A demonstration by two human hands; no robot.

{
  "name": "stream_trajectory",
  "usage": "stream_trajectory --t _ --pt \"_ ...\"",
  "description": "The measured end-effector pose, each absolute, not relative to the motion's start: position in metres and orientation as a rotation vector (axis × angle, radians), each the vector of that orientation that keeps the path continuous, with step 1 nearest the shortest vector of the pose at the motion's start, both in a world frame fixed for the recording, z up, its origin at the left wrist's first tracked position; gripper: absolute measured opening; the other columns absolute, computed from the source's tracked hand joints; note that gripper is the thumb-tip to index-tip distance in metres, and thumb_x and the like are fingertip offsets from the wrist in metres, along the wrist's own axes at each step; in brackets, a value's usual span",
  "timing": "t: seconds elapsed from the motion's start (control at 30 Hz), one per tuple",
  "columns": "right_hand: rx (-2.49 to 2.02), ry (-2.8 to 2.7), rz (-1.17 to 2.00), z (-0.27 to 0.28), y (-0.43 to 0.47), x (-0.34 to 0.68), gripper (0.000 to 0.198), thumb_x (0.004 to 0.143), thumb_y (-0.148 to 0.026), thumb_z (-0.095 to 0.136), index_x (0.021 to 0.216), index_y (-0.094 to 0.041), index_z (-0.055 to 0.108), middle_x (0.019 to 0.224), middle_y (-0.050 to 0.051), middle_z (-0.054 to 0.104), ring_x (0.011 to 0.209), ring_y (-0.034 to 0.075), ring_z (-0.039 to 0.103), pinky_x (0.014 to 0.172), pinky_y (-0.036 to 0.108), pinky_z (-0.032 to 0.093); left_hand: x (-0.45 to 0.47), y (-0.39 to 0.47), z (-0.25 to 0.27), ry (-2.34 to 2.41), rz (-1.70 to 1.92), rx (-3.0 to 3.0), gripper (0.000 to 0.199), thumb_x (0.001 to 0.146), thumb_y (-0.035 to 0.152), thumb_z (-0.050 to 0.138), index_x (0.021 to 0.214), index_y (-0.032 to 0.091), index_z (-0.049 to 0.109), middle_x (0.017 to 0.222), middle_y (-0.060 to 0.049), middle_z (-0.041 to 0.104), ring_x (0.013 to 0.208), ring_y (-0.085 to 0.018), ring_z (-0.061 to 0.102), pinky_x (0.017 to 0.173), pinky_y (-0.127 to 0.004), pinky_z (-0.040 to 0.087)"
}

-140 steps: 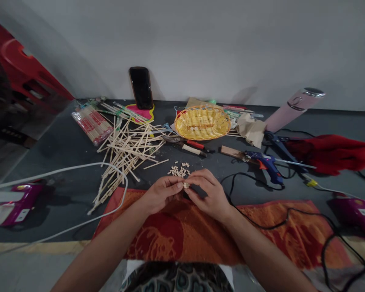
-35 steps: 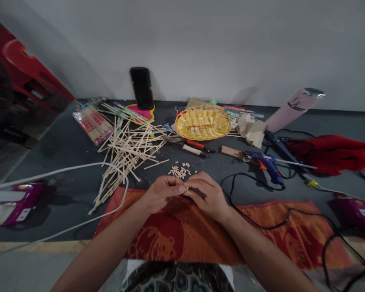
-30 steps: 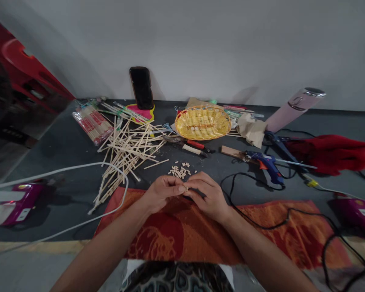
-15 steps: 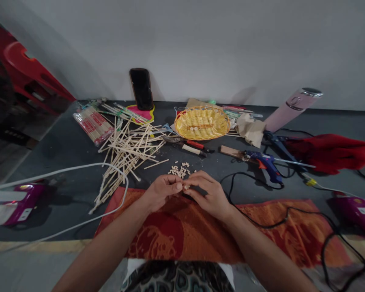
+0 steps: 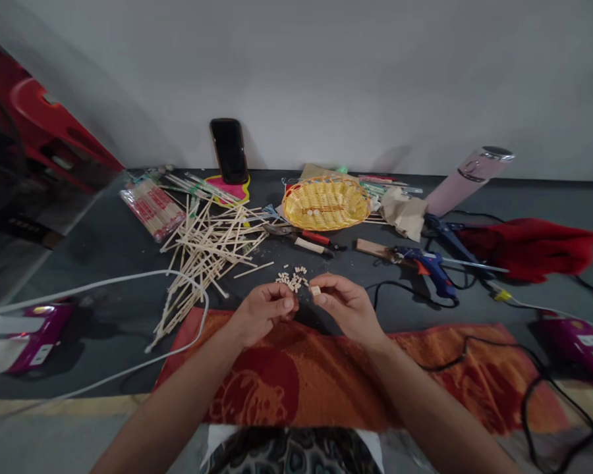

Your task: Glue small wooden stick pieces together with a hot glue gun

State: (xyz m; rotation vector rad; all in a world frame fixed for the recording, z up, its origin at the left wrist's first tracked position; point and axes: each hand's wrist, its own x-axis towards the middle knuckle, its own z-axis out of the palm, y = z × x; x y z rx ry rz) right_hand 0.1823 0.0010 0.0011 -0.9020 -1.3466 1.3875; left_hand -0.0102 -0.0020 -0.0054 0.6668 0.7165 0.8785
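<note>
My right hand (image 5: 348, 306) pinches a small pale wooden piece (image 5: 316, 291) between thumb and forefinger; it looks like short stick bits joined together. To its left, my left hand (image 5: 267, 311) is closed, thumb against forefinger, and whatever lies in those fingers is hidden. Just beyond both hands a little pile of short cut stick pieces (image 5: 292, 279) is scattered on the dark table. Under my forearms an orange-red towel (image 5: 326, 382) lies along the near edge.
Loose wooden sticks (image 5: 210, 243) spread at left. Pliers (image 5: 313, 246) and a yellow wicker basket (image 5: 326, 204) lie ahead. A blue glue gun (image 5: 427, 266) with a black cord (image 5: 494, 349) sits at right, near a pink flask (image 5: 469, 179). A phone (image 5: 228, 151) leans on the wall.
My hands were together at the small wooden piece and have moved apart. The piece now shows in my right hand, while my left hand stays closed. The view has shifted slightly.
</note>
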Motion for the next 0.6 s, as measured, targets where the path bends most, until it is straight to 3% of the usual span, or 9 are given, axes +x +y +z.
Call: stream_trajectory --t 0.17,0.43,0.6 --pt "-0.887 -1.412 1.321 0.0013 0.0005 0.181 0.015 0.083 -0.026 0.066 0.098 -0.023 0.066 0.092 0.002 0.064 0.085 0.014 0.06 0.079 0.028 0.05 -0.0101 -0.0035 -0.0037 0.761 0.875 0.752 0.021 0.075 0.03 0.071 0.069 0.011 0.066 0.068 -0.004 0.061 0.06 -0.009 0.05 0.059 -0.023 0.035" --pt "-0.913 -1.96 0.711 0.0008 -0.0011 0.1806 0.015 0.084 -0.029 0.065 0.096 -0.021 0.065 0.092 0.006 0.065 0.091 0.018 0.06 0.083 0.033 0.05 -0.0076 -0.0053 -0.0047 0.905 0.835 0.699 0.025 0.066 0.03 0.079 0.084 0.014 0.073 0.073 -0.003 0.067 0.059 -0.008 0.053 0.059 -0.022 0.037" --pt "-0.896 -2.053 0.564 -0.0059 -0.001 0.1806 0.019 0.082 -0.029 0.067 0.1 -0.023 0.063 0.093 0.007 0.066 0.092 0.02 0.06 0.084 0.036 0.05 -0.0077 -0.0054 -0.0077 0.932 0.819 0.756 0.023 0.067 0.03 0.078 0.081 0.012 0.074 0.067 -0.003 0.065 0.057 -0.008 0.052 0.058 -0.021 0.037"
